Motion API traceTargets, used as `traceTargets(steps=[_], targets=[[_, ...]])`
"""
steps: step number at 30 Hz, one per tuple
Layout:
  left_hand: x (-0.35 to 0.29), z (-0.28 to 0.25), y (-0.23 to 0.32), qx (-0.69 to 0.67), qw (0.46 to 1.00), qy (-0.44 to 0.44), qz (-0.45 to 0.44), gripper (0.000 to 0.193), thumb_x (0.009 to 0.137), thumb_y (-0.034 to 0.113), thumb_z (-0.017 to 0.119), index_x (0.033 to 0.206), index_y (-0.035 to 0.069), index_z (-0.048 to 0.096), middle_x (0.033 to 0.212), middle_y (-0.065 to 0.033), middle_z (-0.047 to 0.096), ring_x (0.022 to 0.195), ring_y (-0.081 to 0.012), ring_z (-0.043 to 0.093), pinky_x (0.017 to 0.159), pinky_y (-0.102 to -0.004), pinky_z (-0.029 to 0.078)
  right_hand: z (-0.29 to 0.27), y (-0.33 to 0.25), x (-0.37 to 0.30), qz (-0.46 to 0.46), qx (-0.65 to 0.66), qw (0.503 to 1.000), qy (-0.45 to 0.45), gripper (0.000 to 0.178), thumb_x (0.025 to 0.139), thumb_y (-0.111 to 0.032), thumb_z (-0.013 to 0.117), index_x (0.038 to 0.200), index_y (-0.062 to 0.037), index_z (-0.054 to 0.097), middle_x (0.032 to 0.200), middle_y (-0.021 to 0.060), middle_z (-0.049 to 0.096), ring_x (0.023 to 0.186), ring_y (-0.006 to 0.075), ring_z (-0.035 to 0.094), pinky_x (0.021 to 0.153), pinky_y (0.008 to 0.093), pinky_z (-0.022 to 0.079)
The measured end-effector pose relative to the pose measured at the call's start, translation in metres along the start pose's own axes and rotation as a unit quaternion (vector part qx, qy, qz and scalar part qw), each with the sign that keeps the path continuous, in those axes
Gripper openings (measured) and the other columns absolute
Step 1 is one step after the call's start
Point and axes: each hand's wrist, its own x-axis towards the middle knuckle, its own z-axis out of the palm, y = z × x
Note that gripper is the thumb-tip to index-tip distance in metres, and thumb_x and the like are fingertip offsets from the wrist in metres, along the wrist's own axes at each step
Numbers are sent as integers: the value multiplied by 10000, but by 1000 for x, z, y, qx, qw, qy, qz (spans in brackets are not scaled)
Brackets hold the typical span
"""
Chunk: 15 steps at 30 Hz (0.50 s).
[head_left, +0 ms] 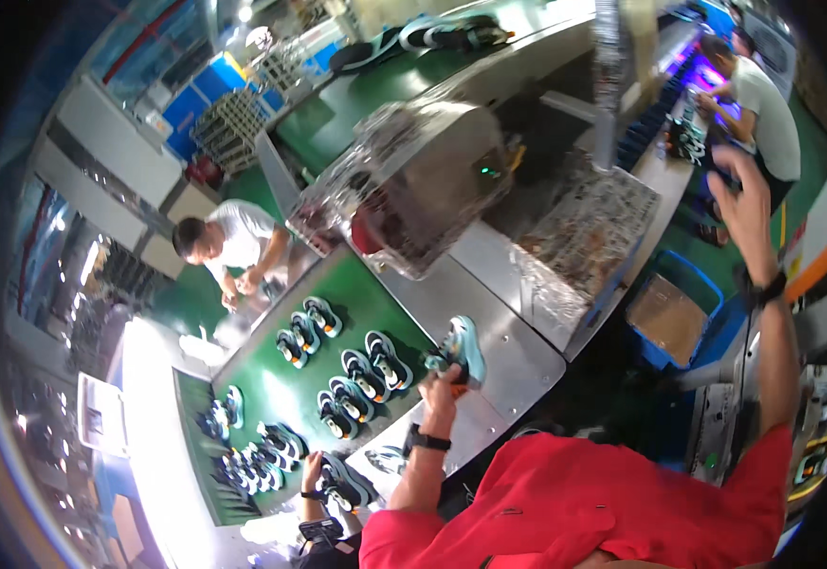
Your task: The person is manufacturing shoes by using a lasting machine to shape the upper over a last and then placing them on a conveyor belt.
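Note:
My left hand [440,391] is closed around a sneaker [467,349] with a pale blue sole, held over the bare metal end of the table [518,346]. My right hand [747,204] is raised far out to the right. Its fingers are apart and nothing is in them. Left of the held sneaker, a group of dark sneakers [366,375] with pale soles stands on a green conveyor belt [285,389]. Near my left forearm, a co-worker's hand [312,471] is at another dark sneaker [345,486].
A plastic-wrapped machine [432,180] stands beyond the belt. Foil-like sheeting covers a box-shaped part [589,237] beside it. A blue crate [674,308] with cardboard is at the right. Co-workers sit across the belt [233,242] and stand at far right [759,119].

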Motion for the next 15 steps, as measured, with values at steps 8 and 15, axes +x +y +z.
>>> traceTargets(steps=[8, 15], targets=[[227, -92, 65, -39, 986, 158, 27, 225, 768, 130, 704, 930, -11, 636, 809, -96, 650, 562, -209, 586, 483, -314, 458, 208, -69, 269, -206, -45, 971, -115, 657, 782, -183, 736, 1360, -57, 451, 1305, 156, 561, 1230, 328, 517, 1041, 397, 396], [403, -187, 97, 220, 912, 318, 137, 397, 703, 182, 693, 1001, -63, 597, 869, -198, 669, 759, -327, 657, 701, -399, 517, 333, -213, 349, -92, -135, 948, -274, 1106, 632, -466, 825, 1435, 73, 286, 1280, 332, 533, 1237, 407, 506, 1052, 411, 392]])
